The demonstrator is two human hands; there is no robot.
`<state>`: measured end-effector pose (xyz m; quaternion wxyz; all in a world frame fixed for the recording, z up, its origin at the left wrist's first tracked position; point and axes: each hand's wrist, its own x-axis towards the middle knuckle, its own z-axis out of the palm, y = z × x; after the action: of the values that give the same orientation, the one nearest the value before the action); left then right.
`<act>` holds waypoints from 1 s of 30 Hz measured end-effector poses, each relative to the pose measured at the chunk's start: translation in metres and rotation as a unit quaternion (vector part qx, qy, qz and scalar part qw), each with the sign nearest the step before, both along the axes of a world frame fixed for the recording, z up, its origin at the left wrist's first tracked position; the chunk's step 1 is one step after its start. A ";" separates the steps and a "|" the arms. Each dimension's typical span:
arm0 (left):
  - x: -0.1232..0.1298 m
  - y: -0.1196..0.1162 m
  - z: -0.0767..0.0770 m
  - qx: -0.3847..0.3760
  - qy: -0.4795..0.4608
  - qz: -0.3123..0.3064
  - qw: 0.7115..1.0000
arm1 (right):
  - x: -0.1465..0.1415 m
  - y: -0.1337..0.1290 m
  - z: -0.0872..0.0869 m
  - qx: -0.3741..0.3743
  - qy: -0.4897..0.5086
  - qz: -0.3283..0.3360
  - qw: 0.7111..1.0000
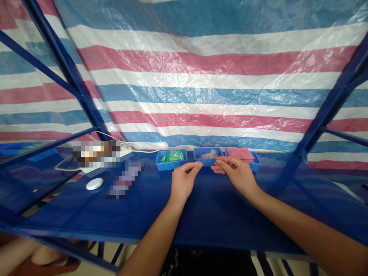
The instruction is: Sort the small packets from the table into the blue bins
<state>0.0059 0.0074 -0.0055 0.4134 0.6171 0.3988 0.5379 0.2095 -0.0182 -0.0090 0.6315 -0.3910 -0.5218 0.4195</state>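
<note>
Both hands are raised over the blue table, in front of a row of blue bins. My left hand (184,180) has thumb and fingers pressed together; what it pinches, if anything, is too small to name. To its right, my right hand (237,174) pinches with thumb and index finger near the middle bin, and anything between them cannot be made out. Green packets fill the left bin (171,165). The middle bin (204,162) has small clear bags inside. Pink sheets (240,154) lie on the right bin (255,167), partly behind my right hand.
On the blue table (138,218), a white round object (94,184), a blurred flat item (125,181) and a white power strip (126,153) with cables lie left. Blue frame posts stand at both sides, before a striped sheet (201,92). Another person's limbs show lower left.
</note>
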 end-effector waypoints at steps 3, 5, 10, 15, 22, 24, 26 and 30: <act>-0.001 0.003 -0.003 -0.013 -0.008 0.005 1.000 | 0.001 0.003 -0.003 -0.001 0.012 0.021 1.000; -0.001 0.003 -0.003 -0.017 -0.009 -0.008 1.000 | 0.000 0.003 -0.003 -0.007 0.016 0.032 0.999; 0.004 -0.005 0.004 -0.006 -0.002 -0.080 0.997 | -0.005 -0.006 0.003 0.004 -0.020 0.029 0.999; 0.005 -0.008 0.007 0.008 0.010 -0.110 0.994 | -0.005 -0.015 0.009 0.076 -0.091 -0.025 0.993; 0.005 -0.006 0.005 0.003 -0.007 -0.107 0.994 | -0.005 -0.023 0.013 0.153 -0.204 -0.063 0.965; 0.006 -0.007 0.006 0.006 -0.007 -0.111 0.994 | -0.005 -0.024 0.015 0.163 -0.213 -0.072 0.961; 0.006 -0.007 0.008 0.009 -0.007 -0.112 0.994 | -0.004 -0.025 0.016 0.184 -0.228 -0.078 0.953; 0.007 -0.009 0.009 0.010 -0.004 -0.111 0.994 | -0.004 -0.025 0.020 0.207 -0.244 -0.088 0.943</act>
<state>0.0128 -0.0017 0.0039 0.4663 0.6595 0.3206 0.4948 0.2056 -0.0437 0.0106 0.5865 -0.3857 -0.6989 0.1369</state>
